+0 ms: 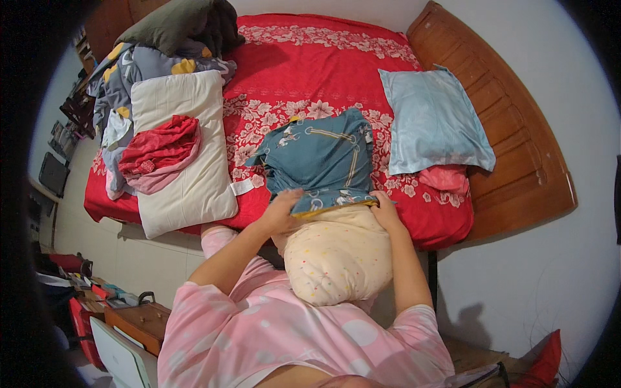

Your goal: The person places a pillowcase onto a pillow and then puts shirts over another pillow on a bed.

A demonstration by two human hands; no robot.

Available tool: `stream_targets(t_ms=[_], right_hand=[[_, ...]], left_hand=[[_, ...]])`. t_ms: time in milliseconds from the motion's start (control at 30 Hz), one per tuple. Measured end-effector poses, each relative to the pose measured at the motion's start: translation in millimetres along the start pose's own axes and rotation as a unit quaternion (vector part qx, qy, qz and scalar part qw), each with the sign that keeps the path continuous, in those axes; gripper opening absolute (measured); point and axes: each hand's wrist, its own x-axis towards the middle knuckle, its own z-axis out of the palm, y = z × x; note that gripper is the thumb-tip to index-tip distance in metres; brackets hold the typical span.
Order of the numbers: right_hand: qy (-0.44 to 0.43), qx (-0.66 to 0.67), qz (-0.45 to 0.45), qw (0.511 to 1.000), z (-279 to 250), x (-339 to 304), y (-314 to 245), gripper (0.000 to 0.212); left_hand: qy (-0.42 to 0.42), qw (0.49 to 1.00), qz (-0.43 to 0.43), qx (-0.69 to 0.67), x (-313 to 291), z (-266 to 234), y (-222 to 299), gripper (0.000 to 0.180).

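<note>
A teal patterned pillowcase point(317, 155) lies at the near edge of the bed, its opening with a yellow-brown edge turned toward me. A cream pillow with small coloured dots point(339, 258) is partly inside it, and the rest bulges out over my lap. At the left end of the opening, my left hand point(283, 212) is closed on the pillowcase's edge, slightly blurred. My right hand point(384, 212) pinches the opening's right corner, with its palm beside the pillow.
On the bed's red floral sheet point(310, 71), a white pillow point(187, 207) with crumpled red fabric point(162, 145) lies left. Behind it is a bundled grey quilt point(155, 64). A light-blue pillow point(433, 123) rests right, over pink cloth point(446, 179), beside the wooden headboard point(511, 116).
</note>
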Motion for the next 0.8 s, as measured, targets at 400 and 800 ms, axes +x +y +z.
stream_targets(t_ms=[400,800], right_hand=[[-0.066,0.353,0.289,0.887,11,6,53,0.073],[-0.024,0.348,0.220,0.911,20,16,6,0.060]], left_hand=[[-0.141,0.982,-0.073,-0.105,-10,-14,71,0.068],[-0.345,0.935,-0.009,0.076,14,5,115,0.051]])
